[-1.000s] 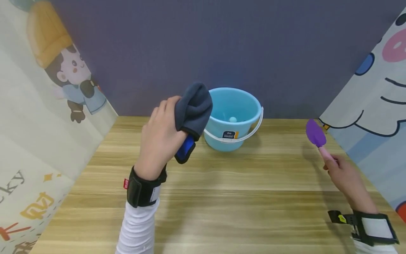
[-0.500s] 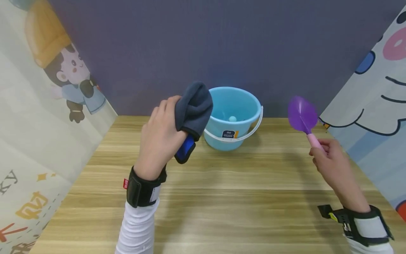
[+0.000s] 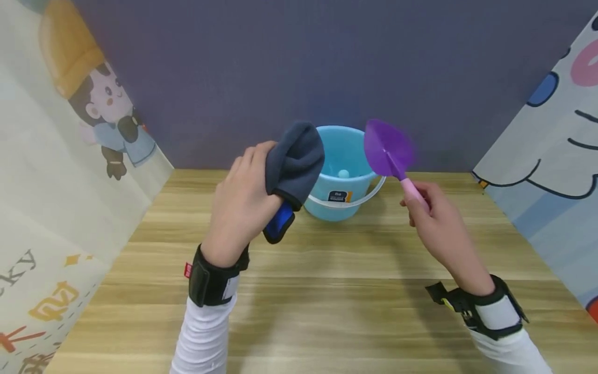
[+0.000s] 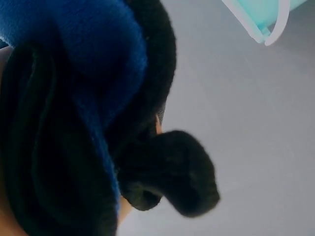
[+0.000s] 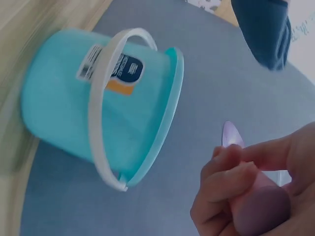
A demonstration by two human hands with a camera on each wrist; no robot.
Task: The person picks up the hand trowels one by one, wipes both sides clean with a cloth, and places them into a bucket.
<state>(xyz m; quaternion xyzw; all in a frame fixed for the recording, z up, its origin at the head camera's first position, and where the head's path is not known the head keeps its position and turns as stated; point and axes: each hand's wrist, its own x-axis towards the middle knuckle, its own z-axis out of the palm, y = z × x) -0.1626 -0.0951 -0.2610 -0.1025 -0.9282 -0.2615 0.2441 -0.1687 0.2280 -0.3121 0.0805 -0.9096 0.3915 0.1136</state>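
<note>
My left hand (image 3: 243,202) grips a bunched dark grey cloth (image 3: 296,161) with a blue fleecy side and black edging, held above the table just left of the bucket. In the left wrist view the cloth (image 4: 108,59) covers most of the fingers. A purple toy shovel (image 3: 389,149) is in my right hand (image 3: 439,223), its pink handle between thumb and curled fingers. The shovel's blade points up and overlaps the right rim of the light blue bucket (image 3: 341,212) in the head view. Seen from the right wrist, the bucket (image 5: 59,93) is to the left of the hand.
The bucket stands upright on the wood-grain table (image 3: 327,311), its white handle (image 3: 374,192) hanging at the front. A dark blue-grey panel (image 3: 261,67) rises behind it. Printed cartoon walls flank the table (image 3: 42,156) on both sides.
My right hand has carried the shovel left and upward from the far right to beside the bucket. My left hand and the cloth have shifted only slightly right.
</note>
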